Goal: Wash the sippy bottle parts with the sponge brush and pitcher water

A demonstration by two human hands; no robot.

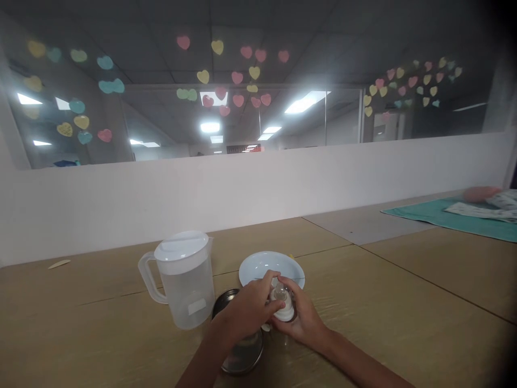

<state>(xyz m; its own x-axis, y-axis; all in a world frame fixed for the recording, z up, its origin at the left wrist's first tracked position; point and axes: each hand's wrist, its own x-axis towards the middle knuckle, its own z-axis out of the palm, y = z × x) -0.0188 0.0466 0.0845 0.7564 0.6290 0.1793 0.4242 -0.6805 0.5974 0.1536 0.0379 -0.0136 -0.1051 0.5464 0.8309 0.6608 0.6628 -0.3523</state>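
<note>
Both hands meet over the table in front of a white plate (258, 264). Between them is a baby bottle teat (281, 292), clear and rounded, set in a white collar ring; whether a bottle is attached below I cannot tell. My left hand (254, 304) pinches its side with thumb and forefinger. My right hand (301, 318) wraps round the ring from the right, fingers curled. Under my left wrist lies a round metal tin or tray (244, 358), partly hidden by the arm. A small pale piece shows beneath the hands, too covered to name.
To the left stands a clear plastic pitcher (188, 296) with a white lid and handle. A thin pale sliver (59, 264) lies at the far left. On the right are a teal cloth (428, 213) and patterned fabric (482, 209). A white wall (242, 188) with windows borders the table.
</note>
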